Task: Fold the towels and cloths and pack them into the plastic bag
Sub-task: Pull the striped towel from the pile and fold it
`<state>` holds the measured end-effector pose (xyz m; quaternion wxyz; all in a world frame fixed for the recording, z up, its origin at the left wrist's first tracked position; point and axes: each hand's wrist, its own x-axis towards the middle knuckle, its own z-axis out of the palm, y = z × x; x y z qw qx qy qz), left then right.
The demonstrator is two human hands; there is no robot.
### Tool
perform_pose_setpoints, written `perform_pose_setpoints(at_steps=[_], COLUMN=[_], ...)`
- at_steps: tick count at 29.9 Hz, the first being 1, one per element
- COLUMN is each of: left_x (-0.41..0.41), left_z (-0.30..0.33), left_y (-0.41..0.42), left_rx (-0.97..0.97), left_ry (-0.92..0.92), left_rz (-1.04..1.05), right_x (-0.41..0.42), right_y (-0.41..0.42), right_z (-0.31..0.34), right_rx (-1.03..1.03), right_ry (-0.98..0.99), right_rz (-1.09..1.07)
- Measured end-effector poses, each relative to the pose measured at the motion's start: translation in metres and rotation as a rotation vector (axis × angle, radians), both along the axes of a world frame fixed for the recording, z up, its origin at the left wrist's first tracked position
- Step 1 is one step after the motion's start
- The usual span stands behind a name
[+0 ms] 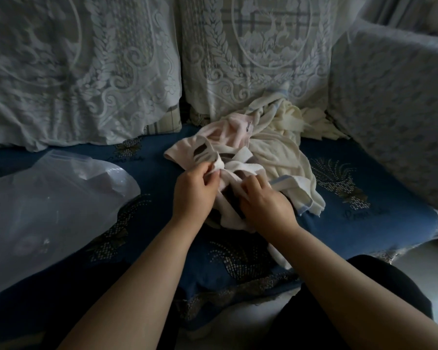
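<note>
A heap of towels and cloths lies on the blue sofa seat (pixel 379 218). On top at the front is a white and brown patterned cloth (pixel 234 164). My left hand (pixel 194 190) pinches a white edge of it between thumb and fingers. My right hand (pixel 264 200) grips the same cloth a little lower and to the right. Behind it lie a pale pink towel (pixel 228 133) and a cream towel with a blue border (pixel 278 152). A clear plastic bag (pixel 48 205) lies flat on the seat to the left, apart from both hands.
Lace-covered back cushions (pixel 86 72) stand behind the seat, and a covered armrest (pixel 395 102) rises at the right. The seat's front edge (pixel 238 294) with a lace trim is near my body. White floor (pixel 422 274) shows at the lower right.
</note>
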<state>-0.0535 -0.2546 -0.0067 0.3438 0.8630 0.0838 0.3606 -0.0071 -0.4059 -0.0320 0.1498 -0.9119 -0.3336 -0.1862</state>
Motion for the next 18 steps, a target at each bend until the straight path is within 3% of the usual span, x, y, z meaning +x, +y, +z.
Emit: perform_pose_setpoints(at_steps=[4,7,12,14,16,18], left_x=[-0.005,-0.007,-0.005,-0.004,-0.003,-0.002], left_z=[0.015,0.029,0.033,0.028,0.024,0.022], left_y=[0.007,0.028,0.045,0.034,0.025,0.021], left_rx=[0.093,-0.061,-0.279,-0.290,-0.285,-0.276], left_ry=[-0.201,-0.209,-0.043,-0.017,-0.004,-0.002], left_rz=[0.141,0.263,0.249,0.202,0.178,0.157], right_x=[0.000,0.017,0.012,-0.007,-0.027,-0.039], right_y=[-0.004,-0.024,-0.029,-0.015,0.000,0.012], right_z=[0.010,0.014,0.026,0.026,0.015,-0.001], right_rx=[0.047,0.103,0.619,0.700,0.558,0.332], right_ry=[0.225,0.332,0.749,0.906,0.851,0.582], right_rz=[-0.204,-0.299,-0.012,0.106,0.125,0.117])
